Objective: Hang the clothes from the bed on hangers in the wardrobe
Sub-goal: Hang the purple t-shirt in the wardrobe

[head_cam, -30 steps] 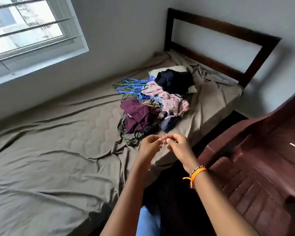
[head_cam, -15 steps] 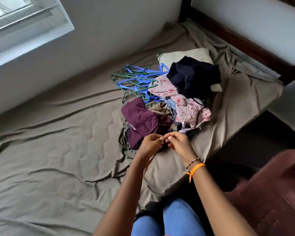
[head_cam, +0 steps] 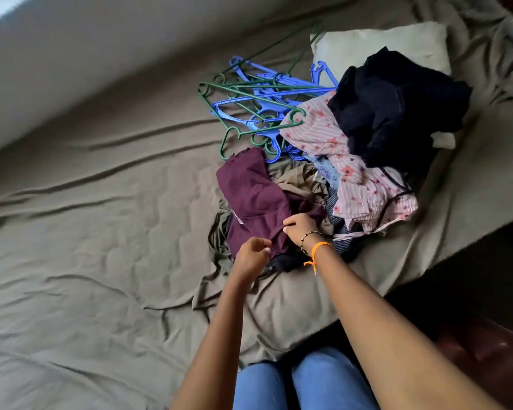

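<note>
A heap of clothes lies on the bed (head_cam: 101, 232). It holds a maroon garment (head_cam: 249, 190), a pink flowered garment (head_cam: 353, 179), a black garment (head_cam: 397, 108) and an olive piece (head_cam: 299, 179). Behind the heap, several blue and green hangers (head_cam: 258, 105) are tangled on the sheet. My right hand (head_cam: 299, 229) grips the near side of the maroon garment with curled fingers. My left hand (head_cam: 253, 254) pinches that garment's lower hem. The wardrobe is out of view.
A pale pillow (head_cam: 382, 42) sits under the black garment at the far end. A grey wall (head_cam: 71, 54) borders the bed's far side. My jeans-clad knees (head_cam: 308, 380) meet the mattress edge, and dark floor (head_cam: 471, 276) lies to the right.
My view has tilted down and moved closer to the bed. Both hands, earlier joined at the fingertips in front of the heap, have parted and reached onto the maroon garment.
</note>
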### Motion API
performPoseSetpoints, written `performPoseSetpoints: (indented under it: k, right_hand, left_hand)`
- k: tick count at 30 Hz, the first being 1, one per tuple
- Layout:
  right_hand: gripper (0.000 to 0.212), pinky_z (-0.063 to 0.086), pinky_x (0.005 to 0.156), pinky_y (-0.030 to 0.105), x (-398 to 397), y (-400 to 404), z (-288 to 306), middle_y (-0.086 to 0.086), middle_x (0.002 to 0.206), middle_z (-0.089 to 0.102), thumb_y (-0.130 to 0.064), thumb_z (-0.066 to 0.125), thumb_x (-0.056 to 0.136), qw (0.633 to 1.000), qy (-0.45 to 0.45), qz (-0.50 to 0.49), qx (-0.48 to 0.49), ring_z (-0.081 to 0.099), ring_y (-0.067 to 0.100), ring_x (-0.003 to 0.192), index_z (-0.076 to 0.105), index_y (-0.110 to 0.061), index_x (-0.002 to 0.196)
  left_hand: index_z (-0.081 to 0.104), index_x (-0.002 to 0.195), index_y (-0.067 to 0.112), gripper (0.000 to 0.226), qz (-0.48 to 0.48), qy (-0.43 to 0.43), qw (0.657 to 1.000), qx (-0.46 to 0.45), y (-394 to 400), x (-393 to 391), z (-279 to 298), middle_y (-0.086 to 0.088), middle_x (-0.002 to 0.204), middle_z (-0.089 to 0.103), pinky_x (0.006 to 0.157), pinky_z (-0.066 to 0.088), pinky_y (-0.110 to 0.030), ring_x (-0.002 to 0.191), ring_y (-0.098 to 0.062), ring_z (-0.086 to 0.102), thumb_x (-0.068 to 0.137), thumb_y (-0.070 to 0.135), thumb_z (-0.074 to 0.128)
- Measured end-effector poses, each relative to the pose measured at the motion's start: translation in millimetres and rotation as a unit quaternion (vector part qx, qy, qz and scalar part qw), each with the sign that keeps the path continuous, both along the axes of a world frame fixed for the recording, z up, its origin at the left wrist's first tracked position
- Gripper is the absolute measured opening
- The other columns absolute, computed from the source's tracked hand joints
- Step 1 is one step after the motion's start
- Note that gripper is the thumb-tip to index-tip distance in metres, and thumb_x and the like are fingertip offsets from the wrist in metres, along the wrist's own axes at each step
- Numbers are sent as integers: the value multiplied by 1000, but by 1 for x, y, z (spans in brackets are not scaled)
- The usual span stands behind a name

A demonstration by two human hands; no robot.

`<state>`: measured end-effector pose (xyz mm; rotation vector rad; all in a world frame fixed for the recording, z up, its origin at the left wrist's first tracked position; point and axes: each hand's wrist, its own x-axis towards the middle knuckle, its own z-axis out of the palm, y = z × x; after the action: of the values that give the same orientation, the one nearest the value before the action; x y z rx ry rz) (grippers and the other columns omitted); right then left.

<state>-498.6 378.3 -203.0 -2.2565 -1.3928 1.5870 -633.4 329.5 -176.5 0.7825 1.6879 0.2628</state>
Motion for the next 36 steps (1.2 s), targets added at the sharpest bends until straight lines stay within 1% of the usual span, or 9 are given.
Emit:
performPoseSetpoints:
  k: [3,7,10,13,15,20,26,30,36]
  right_hand:
    - [5,45,76,21,2,2,19,9,88,71,-9,73,76,997,13,-66,43,63,22,88,71,-5,79]
    - [45,29,48,14,1,2,63,-5,57,34,3,67,72,979,133,-104,113,33,2,48,31,-18,56]
    - [40,27,55,21,4,1,98,-5,60,33,-4,67,66,937,267,-165,154,31,7,57,31,-20,59]
    - [26,34,63,23,18,2,134,-2,69,42,-14,68,68,868,370,-267,196,41,10,66,43,-21,68]
    - [26,42,70,16,31,1,160,-3,81,52,-10,73,74,865,361,-242,250,52,3,73,51,-18,86]
    - [45,43,89,20,42,-8,196,5,111,63,-4,77,72,930,192,-82,303,57,10,100,55,-13,111]
    - [8,40,67,4,45,-20,261,-2,87,63,-8,59,90,835,142,-181,500,53,-20,69,62,-11,96]
    - [27,38,68,12,70,-33,296,-4,68,63,-34,57,89,765,171,-258,566,48,-5,70,66,-10,80]
    - [31,39,73,18,102,-48,318,-26,64,56,-20,51,97,731,172,-299,589,46,-10,69,61,-25,68]
  left_hand:
    - [52,118,3,37,-11,22,1000,6,5,-3,0,-12,100,56,72,48,-29,81,-15,53,83,-3,61]
    - [40,134,10,81,-139,35,987,79,24,8,20,-10,117,42,98,40,-35,108,-21,43,66,13,83]
    - [55,116,1,52,-179,48,959,214,38,21,49,-16,106,61,82,41,-33,97,-28,56,68,15,67]
    - [63,97,3,23,-162,0,939,303,50,23,89,-6,83,65,68,40,-29,73,-12,57,75,7,58]
    - [64,85,12,3,-120,-66,937,322,62,22,116,8,72,62,62,40,-21,59,7,49,82,11,65]
    - [53,66,18,27,-98,-152,909,376,79,26,194,19,53,46,52,36,-17,52,6,37,93,17,58]
    - [60,77,20,13,-141,-223,875,406,81,39,268,10,67,57,59,43,-19,61,-2,50,83,16,71]
    - [67,98,14,38,-202,-80,840,497,91,40,291,8,79,62,70,44,-21,74,-7,55,67,28,85]
    - [69,93,0,19,-124,127,829,530,98,37,296,-15,94,56,69,30,-25,92,-33,55,86,17,64]
